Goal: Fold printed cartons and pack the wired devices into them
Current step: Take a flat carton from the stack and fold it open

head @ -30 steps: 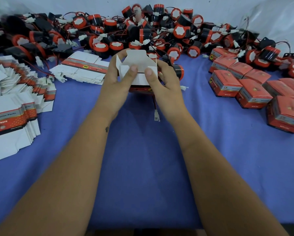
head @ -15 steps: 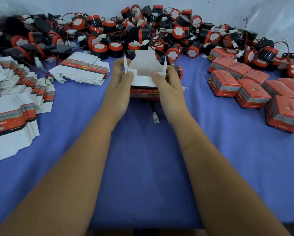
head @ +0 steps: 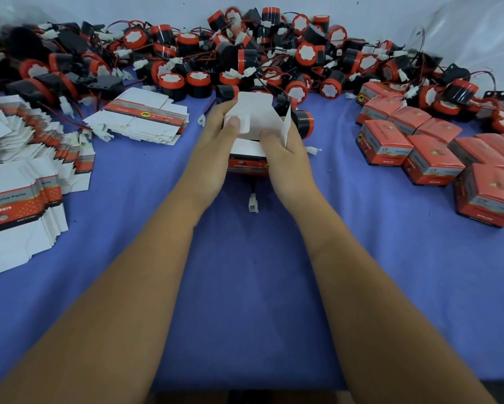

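- Carton (head: 246, 163): between both hands, mouth up, white flaps raised.
- Left hand (head: 215, 135): curled round carton's left side, thumb pressing a side flap inward.
- Right hand (head: 285, 150): gripping the right side, thumb on the rim.
- Connector (head: 253, 202): dangles below the carton, toward the wrists; wire probably still needs tucking in.
- Top flap (head: 255, 107): stands beyond the thumbs; closing likely folds it toward the person.

Even soft light, blurred warped edges

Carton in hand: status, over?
Left hand and right hand both grip the carton, flaps open. White connector hangs out below it. Nothing in the way.
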Tool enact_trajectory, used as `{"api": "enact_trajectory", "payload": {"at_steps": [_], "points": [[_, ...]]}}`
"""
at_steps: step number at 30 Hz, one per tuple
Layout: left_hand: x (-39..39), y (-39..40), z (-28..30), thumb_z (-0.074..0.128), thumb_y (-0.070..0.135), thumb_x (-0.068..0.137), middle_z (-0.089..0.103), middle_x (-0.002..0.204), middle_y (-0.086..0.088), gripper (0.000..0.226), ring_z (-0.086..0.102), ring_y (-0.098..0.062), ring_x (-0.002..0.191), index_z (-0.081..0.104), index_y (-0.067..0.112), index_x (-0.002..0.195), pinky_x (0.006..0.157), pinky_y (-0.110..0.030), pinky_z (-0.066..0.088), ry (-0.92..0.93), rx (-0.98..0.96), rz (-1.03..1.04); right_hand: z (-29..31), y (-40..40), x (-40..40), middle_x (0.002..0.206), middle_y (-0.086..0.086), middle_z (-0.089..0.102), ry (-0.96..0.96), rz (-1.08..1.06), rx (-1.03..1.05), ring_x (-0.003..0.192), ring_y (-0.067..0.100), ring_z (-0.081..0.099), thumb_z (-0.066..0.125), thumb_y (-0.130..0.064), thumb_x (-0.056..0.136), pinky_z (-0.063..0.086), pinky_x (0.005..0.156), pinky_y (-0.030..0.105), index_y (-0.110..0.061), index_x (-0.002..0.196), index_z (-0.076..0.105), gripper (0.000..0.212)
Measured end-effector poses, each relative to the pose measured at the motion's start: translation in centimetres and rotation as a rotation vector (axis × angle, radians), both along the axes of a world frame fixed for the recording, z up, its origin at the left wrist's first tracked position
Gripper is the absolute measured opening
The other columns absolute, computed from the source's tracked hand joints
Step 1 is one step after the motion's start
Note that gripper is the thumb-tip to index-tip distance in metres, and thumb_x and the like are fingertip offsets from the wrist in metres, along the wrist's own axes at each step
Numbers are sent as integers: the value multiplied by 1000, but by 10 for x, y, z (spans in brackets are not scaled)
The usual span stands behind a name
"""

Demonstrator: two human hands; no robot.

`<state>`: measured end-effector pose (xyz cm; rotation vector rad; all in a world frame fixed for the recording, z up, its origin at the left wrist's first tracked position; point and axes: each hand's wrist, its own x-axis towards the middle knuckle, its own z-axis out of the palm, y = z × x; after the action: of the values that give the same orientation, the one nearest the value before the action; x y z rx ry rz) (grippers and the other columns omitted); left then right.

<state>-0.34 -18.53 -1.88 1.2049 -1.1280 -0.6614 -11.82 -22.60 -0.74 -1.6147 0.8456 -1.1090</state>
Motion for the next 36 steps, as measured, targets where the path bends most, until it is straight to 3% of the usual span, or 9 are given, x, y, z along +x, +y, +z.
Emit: {"api": "enact_trajectory", "payload": {"at_steps": [2,5,7,9,15,21,26,31,36], "points": [[-1,-1,0,37,18,106,55,127,10,31,56,17,96,46,27,135,79,-7,45,-18,10,55,-1,-1,-1,125,5,58,-28,35,46,115,20,56,48,-33,88,46,102,47,-40,100,55,16],[-1,-3,1,35,15,106,56,132,-1,30,59,2,104,51,26,128,80,-14,47,45,6,77,-5,-6,-2,131,3,62,-235,184,242,121,17,58,43,-50,95,45,107,39,-24,124,60,43],[0,-4,2,34,16,106,59,130,-3,28,59,-9,107,52,26,125,83,-22,48,83,15,96,-1,-7,-3,126,0,67,-443,269,368,119,14,61,30,-50,103,51,98,28,-17,130,57,50],[1,-4,3,34,16,106,65,115,4,26,62,-2,96,54,28,118,77,-20,50,118,-1,128,2,-8,-4,133,2,63,-542,318,473,123,15,58,22,-52,104,54,91,24,-17,136,52,56],[4,-5,3,34,12,105,64,98,8,23,61,7,77,54,22,110,65,-15,49,148,-15,139,-5,-12,0,118,1,65,-202,225,285,105,11,63,43,-27,103,54,87,28,-20,122,57,25],[2,-3,4,36,10,104,60,111,1,28,61,-5,86,50,35,106,69,-23,54,135,-91,115,-3,-7,2,97,-4,61,-251,199,122,84,3,60,43,-1,97,52,74,19,-30,107,57,35],[1,-2,3,33,20,104,66,88,5,27,62,-8,82,56,23,90,67,-24,51,207,-56,50,1,-5,-5,80,-17,66,-256,112,66,73,-3,58,45,-2,97,48,62,14,-26,83,65,33],[-2,-1,4,36,39,104,74,93,0,43,69,-12,87,66,9,107,69,-23,55,245,-16,30,5,-7,-7,84,-9,66,-247,68,-27,78,-1,58,45,8,91,49,69,14,-17,77,66,36],[-1,3,6,47,24,90,64,85,11,11,61,3,74,57,19,91,60,-16,49,144,-75,26,3,-10,-9,86,-5,69,-291,69,-15,87,6,63,42,10,88,51,81,20,-8,84,71,35]]}}
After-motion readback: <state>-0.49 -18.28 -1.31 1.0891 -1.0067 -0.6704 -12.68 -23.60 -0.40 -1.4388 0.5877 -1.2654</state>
